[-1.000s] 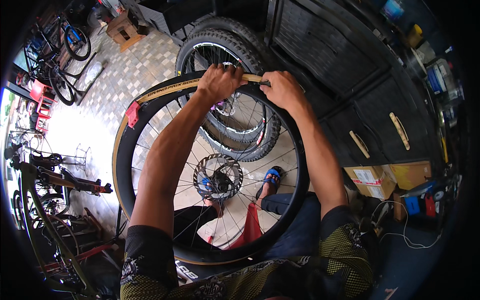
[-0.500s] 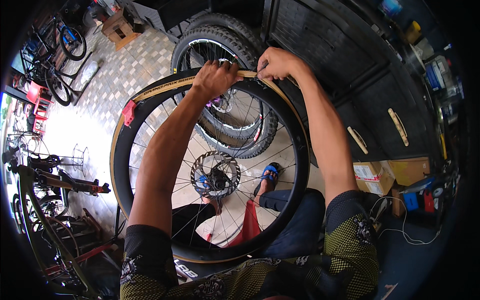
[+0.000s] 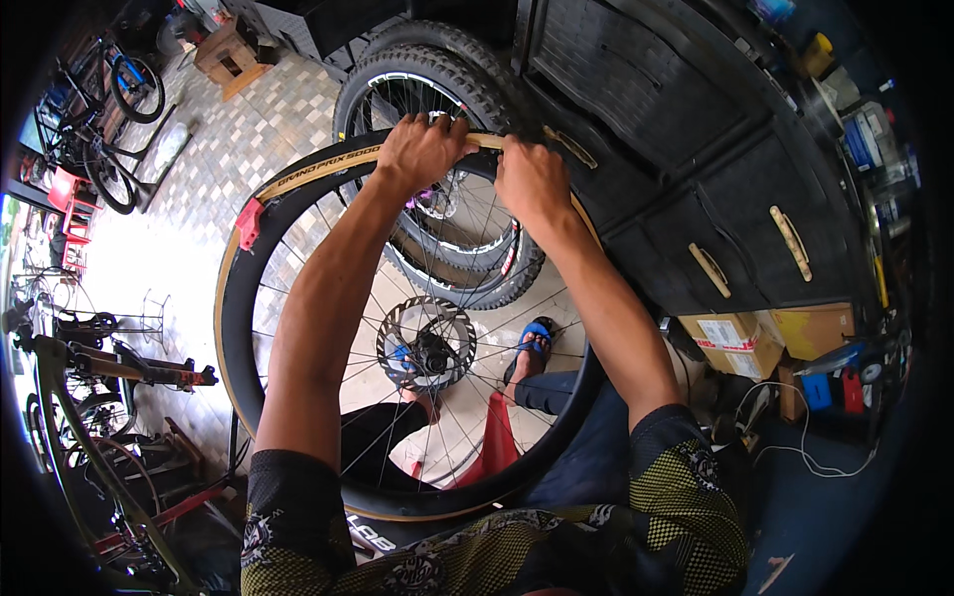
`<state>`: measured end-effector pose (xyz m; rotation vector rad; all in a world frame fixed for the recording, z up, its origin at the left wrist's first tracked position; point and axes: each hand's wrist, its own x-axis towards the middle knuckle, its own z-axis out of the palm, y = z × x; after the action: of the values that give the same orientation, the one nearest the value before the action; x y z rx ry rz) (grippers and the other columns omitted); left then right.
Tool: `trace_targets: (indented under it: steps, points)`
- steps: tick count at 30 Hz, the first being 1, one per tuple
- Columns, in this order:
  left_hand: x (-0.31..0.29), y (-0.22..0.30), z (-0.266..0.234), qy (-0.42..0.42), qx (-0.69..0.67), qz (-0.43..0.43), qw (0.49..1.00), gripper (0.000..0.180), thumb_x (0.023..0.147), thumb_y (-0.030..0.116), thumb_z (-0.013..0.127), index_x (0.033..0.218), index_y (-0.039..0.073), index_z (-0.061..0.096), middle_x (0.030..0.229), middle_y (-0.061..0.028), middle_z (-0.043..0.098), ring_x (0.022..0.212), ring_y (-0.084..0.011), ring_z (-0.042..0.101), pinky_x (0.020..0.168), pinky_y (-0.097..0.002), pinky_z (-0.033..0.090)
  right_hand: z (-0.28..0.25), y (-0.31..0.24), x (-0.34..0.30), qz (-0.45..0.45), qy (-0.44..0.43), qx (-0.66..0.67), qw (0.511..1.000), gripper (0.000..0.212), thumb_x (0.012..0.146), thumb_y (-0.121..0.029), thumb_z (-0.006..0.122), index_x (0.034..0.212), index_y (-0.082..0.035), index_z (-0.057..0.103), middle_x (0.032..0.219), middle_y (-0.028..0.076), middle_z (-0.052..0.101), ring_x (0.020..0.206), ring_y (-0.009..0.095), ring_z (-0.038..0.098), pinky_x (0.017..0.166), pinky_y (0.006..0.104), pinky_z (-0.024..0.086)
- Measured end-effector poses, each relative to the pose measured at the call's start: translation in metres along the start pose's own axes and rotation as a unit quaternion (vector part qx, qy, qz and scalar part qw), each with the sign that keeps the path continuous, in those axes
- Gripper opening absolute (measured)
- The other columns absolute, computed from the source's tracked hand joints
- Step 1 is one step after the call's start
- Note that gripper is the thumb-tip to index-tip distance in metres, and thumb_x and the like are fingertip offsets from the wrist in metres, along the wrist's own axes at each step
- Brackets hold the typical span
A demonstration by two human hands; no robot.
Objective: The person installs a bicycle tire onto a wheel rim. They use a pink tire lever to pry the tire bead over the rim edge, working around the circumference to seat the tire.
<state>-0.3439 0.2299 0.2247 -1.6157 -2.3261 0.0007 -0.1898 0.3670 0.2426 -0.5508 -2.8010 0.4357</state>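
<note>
A bicycle wheel with a deep black rim (image 3: 449,501) stands upright before me, its disc rotor (image 3: 386,343) facing me. Around it runs a black tyre with a tan sidewall (image 3: 316,173). At the upper left, a red tyre lever (image 3: 248,224) sits hooked over the rim edge. My left hand (image 3: 422,151) is closed over the tyre at the top, fingers on the far side. Just to its right, my right hand (image 3: 535,181) wraps over the tyre too, its knuckles up and its fingertips hidden. A short stretch of tan sidewall shows between the hands.
Behind the wheel, knobby-tyred wheels (image 3: 497,296) lean by a black cabinet (image 3: 636,199). Cardboard boxes (image 3: 733,348) stand at right. A bicycle frame (image 3: 62,417) is at left, more bikes (image 3: 119,149) at the far left. A red object (image 3: 490,447) lies between my feet.
My right hand has shifted from a fingertip pinch on the tyre to a wrapped grip, with its forearm swung inward to the left. My left hand has barely moved.
</note>
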Motion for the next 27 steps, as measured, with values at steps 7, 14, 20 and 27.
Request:
trace_targets:
  steps: [7,14,20,27]
  points:
    - [0.0,0.001,0.003,0.025,0.021,0.011,0.999,0.05,0.109,0.05,0.05,0.12,0.003,0.064,0.102,-0.0191,0.076,0.093,-0.0397,0.076,0.086,-0.0493,0.058,-0.017,0.039,0.04,0.001,-0.067,0.118,0.991,0.023,0.085,-0.021,0.083,0.1,-0.003,0.081,0.094,0.022,0.078,0.09,0.039,0.077,0.085,0.0464,0.06]
    - [0.0,-0.001,0.004,-0.009,0.001,0.005,1.0,0.051,0.11,0.05,0.047,0.12,0.003,0.061,0.104,-0.021,0.075,0.094,-0.0418,0.075,0.089,-0.0512,0.058,-0.04,0.052,0.1,0.011,-0.324,0.167,0.931,0.016,0.078,-0.012,0.082,0.09,-0.002,0.081,0.076,0.007,0.076,0.065,0.014,0.068,0.059,0.0309,0.053]
    - [-0.002,-0.004,0.01,0.002,-0.001,0.011,1.0,0.051,0.11,0.051,0.049,0.119,0.002,0.061,0.1,-0.0212,0.074,0.092,-0.0422,0.075,0.086,-0.051,0.058,-0.04,0.052,0.12,0.014,-0.379,0.192,0.905,0.012,0.079,-0.009,0.082,0.087,-0.001,0.079,0.072,0.005,0.072,0.058,0.01,0.06,0.049,0.0274,0.045]
    - [-0.003,-0.005,0.015,0.069,-0.006,0.024,0.997,0.053,0.107,0.052,0.055,0.121,0.001,0.063,0.094,-0.0191,0.075,0.084,-0.0398,0.076,0.079,-0.0494,0.06,-0.034,0.062,0.136,0.038,-0.423,0.216,0.879,0.013,0.086,-0.012,0.083,0.09,-0.005,0.073,0.072,0.003,0.069,0.058,0.008,0.058,0.047,0.0243,0.042]
